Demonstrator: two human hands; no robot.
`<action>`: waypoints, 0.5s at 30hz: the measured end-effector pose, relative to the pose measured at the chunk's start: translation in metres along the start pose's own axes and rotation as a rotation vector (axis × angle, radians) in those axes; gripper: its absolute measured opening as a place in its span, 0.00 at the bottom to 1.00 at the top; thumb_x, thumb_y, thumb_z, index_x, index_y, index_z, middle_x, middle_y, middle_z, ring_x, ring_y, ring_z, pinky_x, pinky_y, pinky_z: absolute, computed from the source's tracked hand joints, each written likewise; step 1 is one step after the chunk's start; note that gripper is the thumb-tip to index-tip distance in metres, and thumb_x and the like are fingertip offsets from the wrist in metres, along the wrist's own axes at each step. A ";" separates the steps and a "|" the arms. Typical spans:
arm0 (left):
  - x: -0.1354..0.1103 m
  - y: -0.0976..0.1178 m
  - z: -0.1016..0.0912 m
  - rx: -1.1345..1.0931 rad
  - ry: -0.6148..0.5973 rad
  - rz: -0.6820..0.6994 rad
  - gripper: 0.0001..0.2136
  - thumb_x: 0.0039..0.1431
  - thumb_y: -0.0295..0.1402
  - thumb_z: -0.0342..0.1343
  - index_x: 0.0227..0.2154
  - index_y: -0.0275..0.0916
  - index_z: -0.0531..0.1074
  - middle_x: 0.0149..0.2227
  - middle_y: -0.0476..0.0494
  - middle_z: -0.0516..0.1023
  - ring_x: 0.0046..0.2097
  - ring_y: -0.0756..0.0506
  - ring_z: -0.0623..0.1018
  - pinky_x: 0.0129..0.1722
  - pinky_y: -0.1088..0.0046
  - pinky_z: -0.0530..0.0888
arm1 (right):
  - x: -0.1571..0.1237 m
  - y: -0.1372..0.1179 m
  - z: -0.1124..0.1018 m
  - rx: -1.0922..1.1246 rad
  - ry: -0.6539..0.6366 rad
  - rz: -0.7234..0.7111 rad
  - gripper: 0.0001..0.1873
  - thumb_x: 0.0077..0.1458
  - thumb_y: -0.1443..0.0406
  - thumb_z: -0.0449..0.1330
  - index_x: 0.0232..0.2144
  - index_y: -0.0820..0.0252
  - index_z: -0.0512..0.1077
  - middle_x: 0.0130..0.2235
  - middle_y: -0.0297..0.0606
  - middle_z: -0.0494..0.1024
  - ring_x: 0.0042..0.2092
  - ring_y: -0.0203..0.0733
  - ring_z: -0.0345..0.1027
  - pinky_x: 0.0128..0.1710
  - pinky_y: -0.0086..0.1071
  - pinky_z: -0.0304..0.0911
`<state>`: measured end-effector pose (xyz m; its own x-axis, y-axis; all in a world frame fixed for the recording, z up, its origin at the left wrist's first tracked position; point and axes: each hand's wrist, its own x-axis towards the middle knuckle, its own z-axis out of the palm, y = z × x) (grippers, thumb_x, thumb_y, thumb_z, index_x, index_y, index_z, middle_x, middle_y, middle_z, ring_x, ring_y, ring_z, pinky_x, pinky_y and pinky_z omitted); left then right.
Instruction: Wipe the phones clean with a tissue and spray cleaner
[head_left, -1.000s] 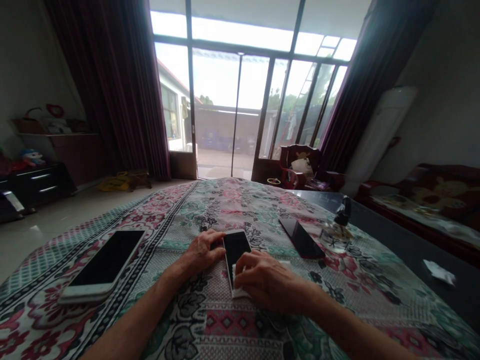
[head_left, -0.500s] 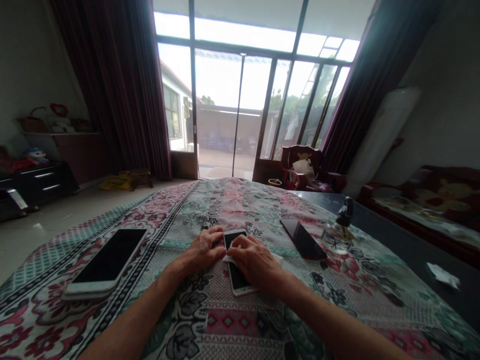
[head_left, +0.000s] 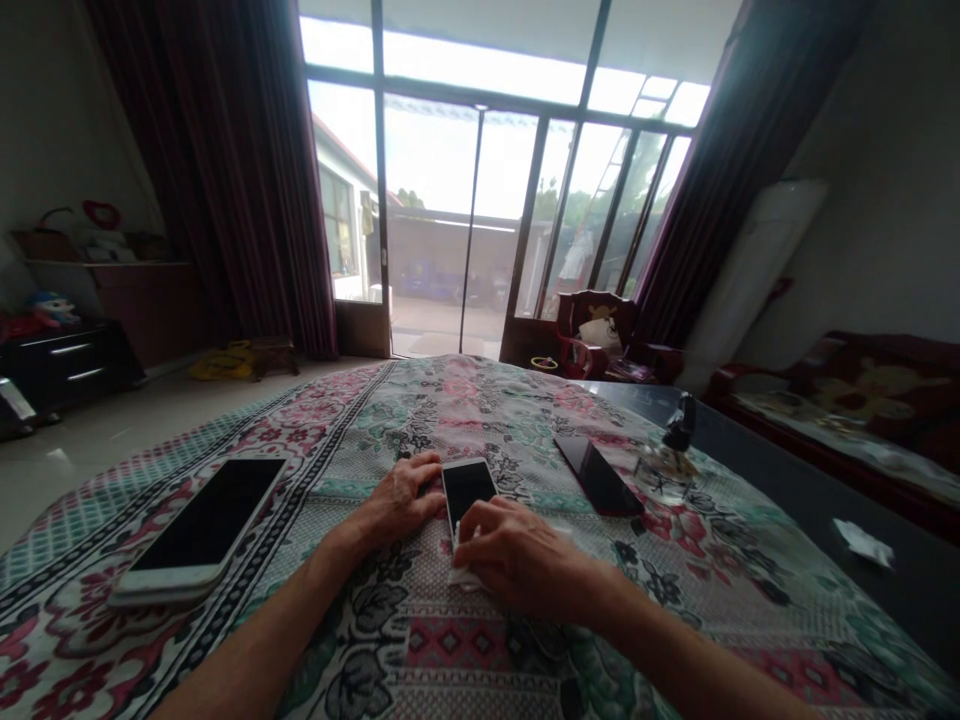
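A white-framed smartphone (head_left: 466,487) with a dark screen lies on the patterned tablecloth (head_left: 457,410) in front of me. My right hand (head_left: 517,555) is closed on a white tissue (head_left: 465,577) and presses it over the lower part of the phone, hiding that end. Flat beside the phone's left edge rests my left hand (head_left: 405,495), its fingers stretched out and the tips touching or very near the edge. To the left lies a larger white phone (head_left: 206,520), and to the right a dark phone (head_left: 598,476), both screen up.
A clear glass bottle (head_left: 667,465) with a black top stands right of the dark phone. Crumpled white paper (head_left: 864,543) lies on the dark tabletop (head_left: 780,490) at the right. Beyond the table are a wooden chair (head_left: 596,335) and glass doors (head_left: 450,230).
My right hand has slid with the tissue down the phone toward me, uncovering more of the upper screen. My left hand stays beside the phone. The view has shifted slightly.
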<state>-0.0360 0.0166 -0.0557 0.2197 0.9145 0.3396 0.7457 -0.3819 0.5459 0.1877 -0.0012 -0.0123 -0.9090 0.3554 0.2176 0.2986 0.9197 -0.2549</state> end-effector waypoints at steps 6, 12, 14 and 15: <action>0.001 -0.001 0.000 0.003 -0.011 0.002 0.11 0.54 0.32 0.54 0.40 0.41 0.75 0.51 0.45 0.72 0.51 0.42 0.71 0.53 0.68 0.67 | -0.009 0.010 -0.012 0.101 -0.053 0.006 0.13 0.57 0.71 0.54 0.37 0.53 0.76 0.40 0.34 0.74 0.39 0.34 0.66 0.41 0.30 0.60; 0.000 -0.001 0.000 0.050 -0.016 -0.025 0.12 0.53 0.33 0.54 0.41 0.41 0.75 0.54 0.45 0.70 0.53 0.40 0.70 0.55 0.65 0.66 | -0.003 0.011 -0.004 0.065 -0.016 0.004 0.13 0.55 0.72 0.55 0.37 0.54 0.77 0.42 0.36 0.74 0.40 0.35 0.66 0.44 0.32 0.59; 0.000 0.000 -0.001 0.058 -0.019 -0.031 0.13 0.54 0.33 0.54 0.42 0.42 0.74 0.55 0.46 0.70 0.54 0.40 0.70 0.55 0.65 0.66 | -0.003 0.014 -0.008 0.114 -0.036 0.002 0.14 0.54 0.73 0.55 0.37 0.54 0.77 0.41 0.35 0.74 0.40 0.35 0.66 0.43 0.31 0.60; 0.000 0.001 -0.002 0.058 -0.021 -0.029 0.13 0.54 0.34 0.53 0.42 0.42 0.74 0.55 0.46 0.70 0.54 0.40 0.70 0.56 0.65 0.65 | -0.005 0.016 -0.011 0.146 -0.048 0.007 0.14 0.54 0.73 0.55 0.37 0.53 0.78 0.40 0.35 0.74 0.39 0.34 0.67 0.42 0.30 0.61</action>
<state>-0.0365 0.0158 -0.0536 0.2099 0.9280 0.3079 0.7871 -0.3471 0.5099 0.2000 0.0141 -0.0073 -0.9210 0.3499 0.1713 0.2625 0.8822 -0.3909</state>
